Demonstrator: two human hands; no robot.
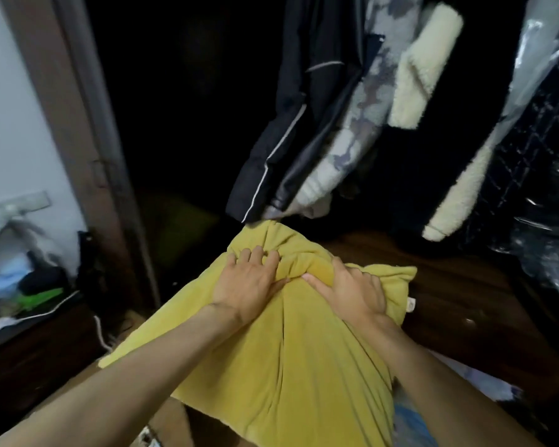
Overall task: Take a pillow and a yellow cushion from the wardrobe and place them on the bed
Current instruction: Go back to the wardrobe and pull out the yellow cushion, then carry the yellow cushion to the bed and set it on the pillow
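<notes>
Presently both my hands grip the yellow cushion [291, 366] at the open wardrobe [181, 124]. My left hand [249, 285] lies on top, fingers curled into a bunched fold. My right hand [352, 291] clamps the same gathered fabric, thumb against the left thumb. Cushion is lifted in front of me, its far corner touching the hanging dark jacket [291, 130].

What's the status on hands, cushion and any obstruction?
Left hand and right hand both gripping bunched yellow cushion. Cushion at wardrobe opening, not on bed. Hanging dark jacket just above it.
</notes>
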